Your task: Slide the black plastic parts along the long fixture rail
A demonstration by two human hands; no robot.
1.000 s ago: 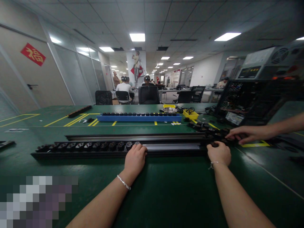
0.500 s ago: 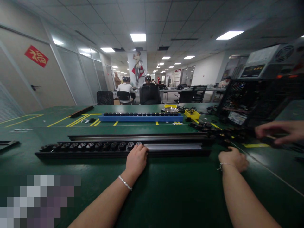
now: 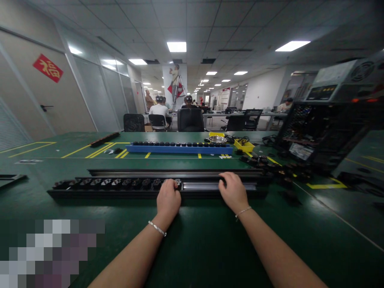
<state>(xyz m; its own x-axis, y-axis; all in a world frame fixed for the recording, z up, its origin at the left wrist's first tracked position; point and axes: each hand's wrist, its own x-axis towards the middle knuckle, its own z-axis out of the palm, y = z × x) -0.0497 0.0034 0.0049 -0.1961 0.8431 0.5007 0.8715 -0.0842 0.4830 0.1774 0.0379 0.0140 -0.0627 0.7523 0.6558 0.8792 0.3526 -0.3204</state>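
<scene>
A long black rail (image 3: 72,193) lies across the green table (image 3: 210,248), its left half filled with a row of black socket modules (image 3: 120,183) and its right part a bare silver channel (image 3: 201,186). My left hand (image 3: 168,199) rests closed on the rail at the end of the module row. On the bare channel further right lies my right hand (image 3: 232,191), fingers curled over the rail; whether it holds anything is hidden. A heap of loose black modules (image 3: 282,170) lies at the rail's right end.
A second dark rail (image 3: 168,173) lies just behind. Further back are a blue rail of modules (image 3: 180,149), a metal bowl (image 3: 217,139) and a yellow bin (image 3: 244,145). An open computer case (image 3: 324,136) stands at the right. People sit at far desks.
My right hand has moved left from the heap at the rail's right end onto the bare channel. Another person's hand at the right has withdrawn out of view. My left hand stayed put.
</scene>
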